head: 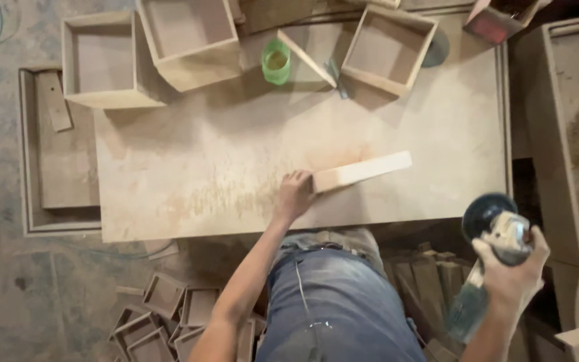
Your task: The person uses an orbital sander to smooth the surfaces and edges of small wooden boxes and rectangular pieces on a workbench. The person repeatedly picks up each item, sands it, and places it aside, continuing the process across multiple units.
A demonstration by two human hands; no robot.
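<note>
From the head camera, the left hand (pixel 294 196) rests on the broad pale wooden counter (pixel 222 161), its fingers (pixel 299 178) curled against the near end of a long, light-coloured wooden strip (pixel 363 171) that lies flat and slanted near the counter's front edge. The right hand (pixel 514 271) is off the counter's right corner, fingers wrapped tight round the grey body of an angle grinder with a dark round disc (pixel 494 231). At the counter's far side stand three open square wooden boxes (pixel 189 40) and a green plastic cup (pixel 276 62).
</note>
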